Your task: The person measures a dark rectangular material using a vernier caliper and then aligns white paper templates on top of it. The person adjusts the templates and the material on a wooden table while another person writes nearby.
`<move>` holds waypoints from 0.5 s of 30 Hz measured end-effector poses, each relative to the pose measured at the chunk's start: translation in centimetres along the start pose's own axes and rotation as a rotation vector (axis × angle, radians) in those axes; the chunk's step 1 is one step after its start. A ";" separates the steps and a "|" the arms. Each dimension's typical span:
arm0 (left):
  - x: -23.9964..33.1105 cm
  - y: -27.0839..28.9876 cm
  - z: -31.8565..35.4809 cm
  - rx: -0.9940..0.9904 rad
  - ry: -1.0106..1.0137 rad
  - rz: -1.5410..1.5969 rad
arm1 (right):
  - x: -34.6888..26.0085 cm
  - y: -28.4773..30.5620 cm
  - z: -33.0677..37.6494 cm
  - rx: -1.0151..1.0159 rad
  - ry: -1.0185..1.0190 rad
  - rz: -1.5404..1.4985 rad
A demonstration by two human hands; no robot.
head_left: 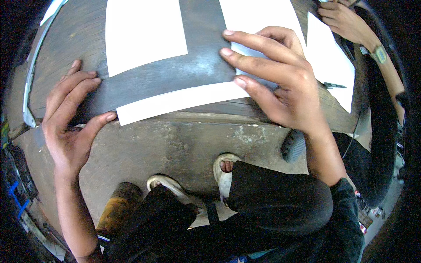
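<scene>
A narrow white paper strip [180,101] lies along the near edge of the dark wooden table [153,72]. My left hand [70,109] is open at the strip's left end, with its fingers spread and its thumb tip beside the paper corner. Over the strip's right end is my right hand [285,74], its fingers apart and its thumb tip at the paper. Its other fingertips reach over the lower part of a larger white sheet [258,15]. Another white sheet [144,37] lies farther back, left of the middle. My right hand partly hides the papers under it.
At the right another person's hand [342,22], with a watch [379,54] on the wrist, is near a white sheet [329,57] with a black pen [334,85] on it. A yellow-brown cylindrical object [118,208] stands on the floor, left of my sandalled feet.
</scene>
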State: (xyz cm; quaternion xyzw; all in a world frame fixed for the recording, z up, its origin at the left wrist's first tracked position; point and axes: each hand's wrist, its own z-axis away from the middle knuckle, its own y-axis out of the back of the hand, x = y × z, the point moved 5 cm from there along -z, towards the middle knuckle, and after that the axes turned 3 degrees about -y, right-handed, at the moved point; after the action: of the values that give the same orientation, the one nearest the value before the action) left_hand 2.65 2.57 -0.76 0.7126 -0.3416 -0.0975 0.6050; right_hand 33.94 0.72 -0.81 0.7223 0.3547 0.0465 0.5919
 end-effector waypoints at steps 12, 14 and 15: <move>0.3 0.0 -0.4 0.096 -0.057 0.031 | 0.0 0.1 -0.2 -0.049 -0.051 0.020; 0.3 0.0 -0.4 0.103 -0.064 0.040 | 0.1 0.1 -0.2 -0.052 -0.056 0.021; 0.4 0.0 -0.4 0.107 -0.068 0.044 | 0.1 0.1 -0.2 -0.054 -0.053 0.031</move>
State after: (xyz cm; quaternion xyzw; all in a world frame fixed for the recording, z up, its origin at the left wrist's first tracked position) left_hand 3.15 2.68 -0.54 0.7324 -0.3823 -0.0898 0.5562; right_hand 33.98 0.91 -0.66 0.7126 0.3262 0.0461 0.6194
